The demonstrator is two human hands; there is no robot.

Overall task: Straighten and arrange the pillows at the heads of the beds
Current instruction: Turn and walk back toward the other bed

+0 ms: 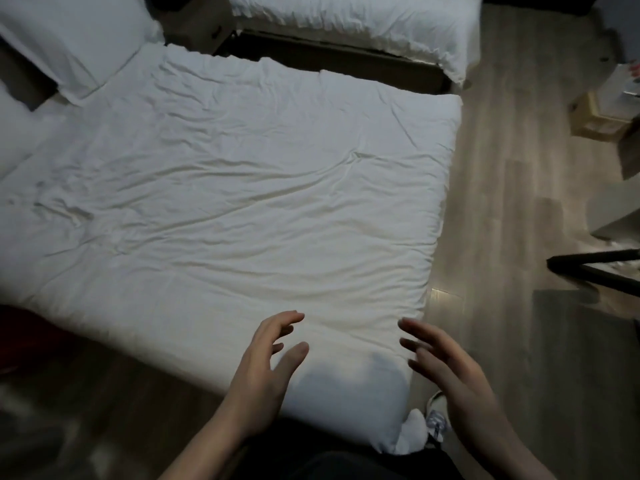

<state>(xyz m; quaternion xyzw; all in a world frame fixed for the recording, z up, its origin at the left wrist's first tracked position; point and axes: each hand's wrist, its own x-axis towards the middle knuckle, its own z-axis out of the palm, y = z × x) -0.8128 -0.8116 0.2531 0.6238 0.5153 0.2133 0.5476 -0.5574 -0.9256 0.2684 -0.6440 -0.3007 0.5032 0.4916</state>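
A white pillow point(69, 39) lies at the head of the near bed, at the top left, tilted against the dark headboard. Part of a second pillow point(14, 133) shows at the left edge below it. The near bed's wrinkled white duvet point(225, 188) fills the middle of the view. My left hand point(263, 368) hovers over the duvet's near corner with fingers spread and holds nothing. My right hand point(446, 372) hovers beside that corner, fingers spread too, and is empty. Both hands are far from the pillows.
A second bed with white bedding point(363, 26) stands at the top, across a narrow dark gap. Wooden floor point(502, 202) runs along the right. A cardboard box point(599, 116) and a black bar point(595, 268) sit at the right edge. Something red point(24, 337) lies at the lower left.
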